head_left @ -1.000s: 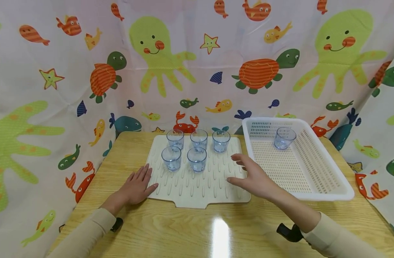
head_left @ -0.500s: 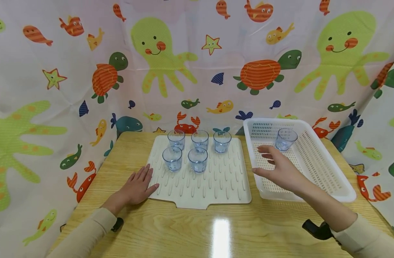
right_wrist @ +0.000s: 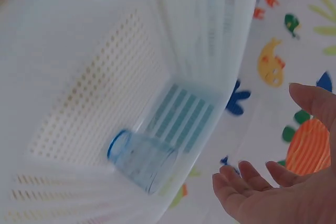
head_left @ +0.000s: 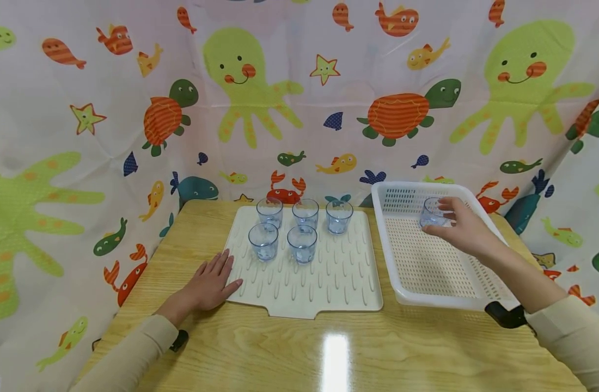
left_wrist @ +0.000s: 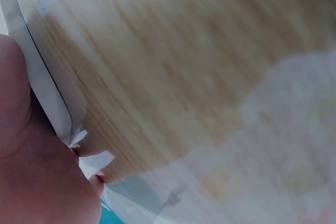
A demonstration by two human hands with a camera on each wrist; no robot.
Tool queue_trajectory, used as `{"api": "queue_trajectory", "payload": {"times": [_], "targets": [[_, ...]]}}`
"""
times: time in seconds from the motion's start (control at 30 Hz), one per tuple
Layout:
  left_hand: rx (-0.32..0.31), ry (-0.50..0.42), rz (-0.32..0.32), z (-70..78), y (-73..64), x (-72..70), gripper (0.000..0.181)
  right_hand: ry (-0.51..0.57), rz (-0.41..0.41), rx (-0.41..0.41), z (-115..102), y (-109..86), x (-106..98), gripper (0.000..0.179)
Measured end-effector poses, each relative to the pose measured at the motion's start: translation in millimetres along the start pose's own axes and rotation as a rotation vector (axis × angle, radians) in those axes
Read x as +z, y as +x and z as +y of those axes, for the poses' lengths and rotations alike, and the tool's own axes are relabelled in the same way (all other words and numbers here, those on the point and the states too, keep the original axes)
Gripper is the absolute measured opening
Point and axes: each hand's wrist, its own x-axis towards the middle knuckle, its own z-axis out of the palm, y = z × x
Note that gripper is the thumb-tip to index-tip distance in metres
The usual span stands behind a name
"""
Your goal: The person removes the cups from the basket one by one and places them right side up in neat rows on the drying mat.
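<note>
In the head view, my left hand (head_left: 208,283) lies flat with straight fingers, its fingertips and thumb at the left edge of a cream drying mat (head_left: 324,288). Several clear bluish glasses stand upright on that mat, among them a front-left glass (head_left: 263,247) and a front-right glass (head_left: 301,250). My right hand (head_left: 463,226) is over a white plastic basket (head_left: 419,267), beside a single glass (head_left: 429,212) inside it. From the right wrist, the thumb and fingers (right_wrist: 247,182) look spread apart and clear of the basket glass (right_wrist: 142,161). The left wrist view shows part of the left hand (left_wrist: 47,177).
Wooden tabletop (head_left: 260,348) lies in front of the mat. The basket's raised walls stand close to the mat's right edge. A curtain (head_left: 304,109) printed with sea animals surrounds the table at the back and sides.
My right hand has moved right and away from me, from above the mat's right side to the glass in the basket. The left hand has stayed at the mat's edge.
</note>
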Motion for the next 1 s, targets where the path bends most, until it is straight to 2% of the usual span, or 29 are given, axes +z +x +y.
{"api": "queue_trajectory", "payload": {"times": [0.27, 0.5, 0.67, 0.83, 1.0], "targets": [[0.001, 0.022, 0.020, -6.8, 4.1, 9.1, 0.085, -0.059, 0.031, 0.071, 29.8, 29.3, -27.0, 0.101], [0.002, 0.001, 0.008, -0.8, 0.9, 0.7, 0.086, -0.063, -0.003, 0.141, 49.6, 51.9, -40.5, 0.109], [-0.008, 0.005, -0.002, 2.3, -1.1, -4.8, 0.084, -0.012, -0.036, 0.152, 60.3, 64.8, -36.3, 0.097], [-0.015, 0.025, -0.004, -3.1, 2.7, 1.8, 0.086, 0.037, -0.051, 0.099, 65.4, 74.5, -25.9, 0.075], [-0.011, 0.037, 0.015, -6.4, 4.5, 6.9, 0.085, 0.060, -0.043, 0.066, 72.7, 82.2, -16.4, 0.067]]}}
